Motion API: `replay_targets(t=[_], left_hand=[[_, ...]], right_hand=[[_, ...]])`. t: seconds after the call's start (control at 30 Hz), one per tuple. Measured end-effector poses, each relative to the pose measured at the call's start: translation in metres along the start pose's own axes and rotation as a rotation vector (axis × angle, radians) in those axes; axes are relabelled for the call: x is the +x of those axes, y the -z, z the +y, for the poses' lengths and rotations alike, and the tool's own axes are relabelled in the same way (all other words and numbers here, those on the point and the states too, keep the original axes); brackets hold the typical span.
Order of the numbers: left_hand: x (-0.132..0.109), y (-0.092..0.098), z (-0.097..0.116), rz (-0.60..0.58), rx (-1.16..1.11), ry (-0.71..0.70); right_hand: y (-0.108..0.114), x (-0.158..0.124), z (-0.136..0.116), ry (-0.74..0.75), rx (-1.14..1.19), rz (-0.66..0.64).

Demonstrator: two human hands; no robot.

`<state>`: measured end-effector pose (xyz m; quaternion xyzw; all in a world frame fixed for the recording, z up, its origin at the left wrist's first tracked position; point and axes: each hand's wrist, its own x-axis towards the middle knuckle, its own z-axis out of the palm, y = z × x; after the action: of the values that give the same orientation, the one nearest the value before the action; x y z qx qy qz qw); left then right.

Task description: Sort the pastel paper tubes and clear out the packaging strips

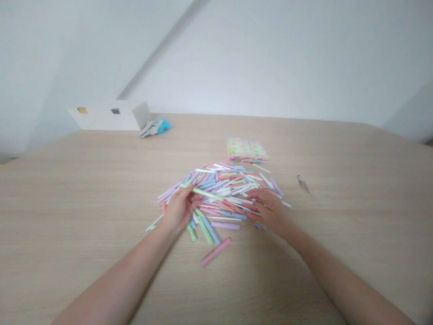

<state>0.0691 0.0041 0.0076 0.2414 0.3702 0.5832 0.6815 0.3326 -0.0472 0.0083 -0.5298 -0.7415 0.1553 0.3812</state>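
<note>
A wide heap of slim pastel sticks [233,187] in white, pink, red, blue, purple and green lies on the table. At the heap's left side, my left hand [179,207] is closed, pinching the end of a light green stick [208,194] that points right across the pile. My right hand [269,210] rests at the heap's right edge, its fingers apart and slightly curled over red and white sticks, with nothing visibly gripped. Nearest to me, a pink stick [216,252] lies apart from the heap. What the sticks are exactly is too blurred to tell.
Behind the heap sits a stack of green-and-pink printed packets [246,150]. A white box [106,116] stands at the back left, with a crumpled grey-and-blue item [155,127] beside it. A small dark object [303,183] lies to the right on the wooden table [355,203].
</note>
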Motion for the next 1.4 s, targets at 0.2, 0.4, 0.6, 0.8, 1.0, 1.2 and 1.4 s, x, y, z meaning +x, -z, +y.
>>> replay_targets(t=[0.2,0.4,0.6,0.8,1.0,1.2,1.4], left_hand=[[0.000,0.001,0.001,-0.003,0.002,0.002],[0.000,0.002,0.000,-0.008,0.010,-0.005],[0.001,0.003,-0.001,-0.004,0.006,-0.011],[0.001,0.002,0.000,-0.001,0.009,-0.013],[0.000,0.000,-0.001,0.006,0.016,-0.005],[0.000,0.000,0.000,0.002,0.026,0.005],[-0.001,0.001,0.001,-0.003,0.038,0.007]], right_hand=[[0.001,0.025,-0.017,0.052,-0.057,-0.065],[-0.022,0.023,-0.026,0.088,-0.192,-0.324],[-0.029,0.018,-0.017,0.113,-0.283,-0.281],[-0.027,0.019,-0.013,0.117,-0.330,-0.271],[-0.027,0.018,-0.013,0.134,-0.295,-0.268],[-0.029,0.018,-0.015,0.108,-0.276,-0.272],[-0.035,0.014,-0.015,0.143,-0.256,-0.233]])
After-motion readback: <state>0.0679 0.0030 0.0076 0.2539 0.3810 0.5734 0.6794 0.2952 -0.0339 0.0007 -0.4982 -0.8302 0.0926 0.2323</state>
